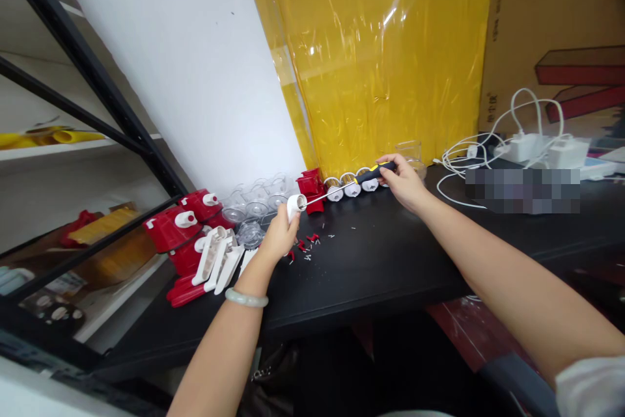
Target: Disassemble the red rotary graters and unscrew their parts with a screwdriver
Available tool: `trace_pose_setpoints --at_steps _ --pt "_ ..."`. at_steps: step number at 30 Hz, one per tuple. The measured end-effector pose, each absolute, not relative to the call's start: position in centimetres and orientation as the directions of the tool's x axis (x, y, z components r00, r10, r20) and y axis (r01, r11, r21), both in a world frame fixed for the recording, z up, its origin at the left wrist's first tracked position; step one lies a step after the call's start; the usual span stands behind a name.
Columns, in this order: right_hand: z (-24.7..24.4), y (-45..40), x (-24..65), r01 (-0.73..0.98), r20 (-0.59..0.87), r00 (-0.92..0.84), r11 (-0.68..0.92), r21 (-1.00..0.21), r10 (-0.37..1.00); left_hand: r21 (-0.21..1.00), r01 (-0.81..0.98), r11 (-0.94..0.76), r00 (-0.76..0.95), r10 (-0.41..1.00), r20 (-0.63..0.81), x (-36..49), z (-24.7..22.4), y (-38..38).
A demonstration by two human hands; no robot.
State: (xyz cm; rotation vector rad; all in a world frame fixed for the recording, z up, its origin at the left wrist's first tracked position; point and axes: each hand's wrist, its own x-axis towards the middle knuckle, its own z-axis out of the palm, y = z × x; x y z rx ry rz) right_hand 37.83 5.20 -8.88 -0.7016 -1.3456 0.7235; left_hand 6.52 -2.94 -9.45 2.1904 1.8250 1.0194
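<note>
A small white plastic cylindrical part (295,206) is gripped in my left hand (280,235), its open end turned to the right. My right hand (403,184) holds a screwdriver (372,174) by its black and yellow handle. The metal shaft slants down to the left, and its tip reaches the mouth of the white part; how far in it goes I cannot tell. Below my left hand, small red pieces (301,246) and several tiny screws (307,257) lie scattered on the black table (361,267).
Red housings (176,235), white handles (215,257) and clear plastic cups (258,196) crowd the table's left. White-capped cylinders (351,187) line the back beside a red part (310,186). White cables and adapters (525,147) lie right. A black-framed shelf (107,79) stands left.
</note>
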Motion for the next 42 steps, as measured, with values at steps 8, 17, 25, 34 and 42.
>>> trace_pose_setpoints --at_steps 8,17,25,34,42 --pt "-9.4 6.4 38.5 0.001 0.489 0.196 0.498 -0.867 0.850 0.376 0.891 -0.254 0.068 0.894 0.444 6.3 -9.2 -3.0" --pt "-12.5 8.0 36.7 0.118 0.293 0.137 0.279 -0.953 0.946 0.364 0.900 -0.242 0.063 0.896 0.440 6.3 -9.3 -3.0" --pt "-13.8 7.6 37.0 0.460 0.352 -0.085 0.350 -0.816 0.932 0.444 0.848 -0.291 0.091 0.904 0.418 7.0 -9.0 -3.3" --pt "-10.3 2.7 32.4 0.583 0.610 -0.490 0.755 -0.301 0.622 0.379 0.865 -0.330 0.154 0.892 0.425 7.4 -9.1 -3.6" --pt "-8.5 1.4 25.9 0.509 0.690 -0.538 0.839 -0.191 0.484 0.329 0.883 -0.335 0.164 0.877 0.452 7.8 -9.2 -3.9"
